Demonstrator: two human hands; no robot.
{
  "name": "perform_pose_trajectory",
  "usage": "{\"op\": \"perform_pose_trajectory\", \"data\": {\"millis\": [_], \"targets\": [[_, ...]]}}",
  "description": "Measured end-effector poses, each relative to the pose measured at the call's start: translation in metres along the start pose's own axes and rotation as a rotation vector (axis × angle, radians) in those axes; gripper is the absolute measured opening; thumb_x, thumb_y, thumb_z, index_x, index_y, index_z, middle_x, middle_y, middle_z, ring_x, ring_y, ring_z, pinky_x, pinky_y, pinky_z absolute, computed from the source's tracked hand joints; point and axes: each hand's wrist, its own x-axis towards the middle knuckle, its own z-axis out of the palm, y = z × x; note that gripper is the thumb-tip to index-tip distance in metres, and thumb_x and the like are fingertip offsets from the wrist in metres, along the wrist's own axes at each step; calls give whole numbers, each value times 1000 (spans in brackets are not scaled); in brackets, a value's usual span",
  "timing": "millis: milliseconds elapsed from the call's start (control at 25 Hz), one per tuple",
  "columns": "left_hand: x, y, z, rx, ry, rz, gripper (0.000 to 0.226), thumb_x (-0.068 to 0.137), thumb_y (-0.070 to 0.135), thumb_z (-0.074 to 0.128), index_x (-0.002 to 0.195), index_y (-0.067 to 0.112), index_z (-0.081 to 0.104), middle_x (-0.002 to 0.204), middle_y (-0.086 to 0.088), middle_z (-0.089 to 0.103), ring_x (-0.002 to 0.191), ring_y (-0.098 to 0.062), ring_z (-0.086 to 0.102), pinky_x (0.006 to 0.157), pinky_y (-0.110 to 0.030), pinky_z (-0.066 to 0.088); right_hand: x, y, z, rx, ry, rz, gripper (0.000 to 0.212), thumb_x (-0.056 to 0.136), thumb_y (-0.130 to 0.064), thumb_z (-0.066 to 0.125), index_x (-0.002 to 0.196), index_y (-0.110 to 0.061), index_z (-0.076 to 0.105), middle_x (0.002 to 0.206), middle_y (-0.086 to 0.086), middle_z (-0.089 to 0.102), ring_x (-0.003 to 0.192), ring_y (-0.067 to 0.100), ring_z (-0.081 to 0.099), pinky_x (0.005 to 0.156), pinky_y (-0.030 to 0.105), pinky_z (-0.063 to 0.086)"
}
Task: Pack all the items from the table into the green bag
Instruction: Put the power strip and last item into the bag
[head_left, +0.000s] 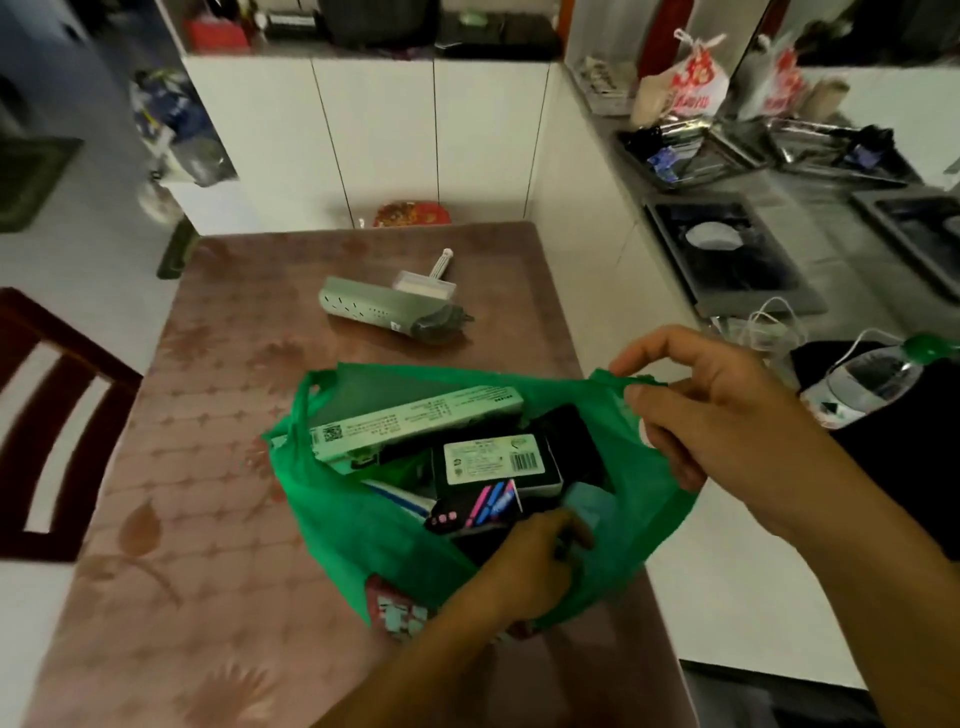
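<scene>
Head view: right fingers (631, 364) pinch green bag (358, 525) rim, left hand (524, 566) inside.

Dim kitchen: white cabinets (374, 135), dark chair (47, 415).

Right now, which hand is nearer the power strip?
Right. The right hand pinches the bag rim, just short of the power strip. The left hand is inside the bag, farther back.

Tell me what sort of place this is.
Most likely a home kitchen or dining corner: a sink set in a counter on the right, white cabinets behind, and a dining table with a wooden chair.
</scene>
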Motion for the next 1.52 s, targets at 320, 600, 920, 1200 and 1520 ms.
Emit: {"op": "perform_pose_trajectory", "data": {"millis": [320, 600, 920, 1200, 1520], "targets": [[-73, 26, -165, 567, 1055, 203, 41, 77, 42, 67, 112, 24, 55, 111, -1, 61, 99, -19, 57, 83, -42, 53, 17, -26, 19, -1068, 282, -116, 37, 88, -44, 53, 120, -26, 51, 115, 6, 60, 99, 31, 56, 80, 44, 49], [-47, -59, -254, 308, 928, -131, 13, 79, 25, 71, 78, 14, 64, 67, 0, 66, 53, -12, 56, 45, -24, 39, 129, -77, 187, -323, -17, -368, 20, 87, -29, 61, 107, -26, 58, 95, -13, 53, 92, 12, 56, 68, 28, 46], [-37, -91, -261, -687, 504, -89, 23, 83, 22, 64, 63, 12, 64, 48, -11, 46, 36, -20, 39, 37, -24, 34, 376, 87, 243, -936, -94, -31, 81, 78, -31, 70, 144, -17, 25, 149, 11, 31, 127, 37, 39, 101, 52, 40], [-35, -93, -272, -765, 476, -65, 18, 72, 29, 65, 70, 12, 68, 47, -12, 47, 34, -22, 38, 36, -23, 32, 399, 138, 267, -1288, -107, -96, 81, 68, -43, 79, 130, -10, 39, 130, 14, 47, 113, 33, 49, 93, 43, 44], [-69, -61, -257, -786, 596, 33, 20, 86, 21, 56, 77, 7, 66, 63, -16, 60, 36, -22, 39, 36, -21, 35, 276, 41, 183, -81, -47, -61, 74, 71, -19, 80, 133, -27, 39, 124, -2, 55, 94, 9, 60, 63, 14, 53]]}}
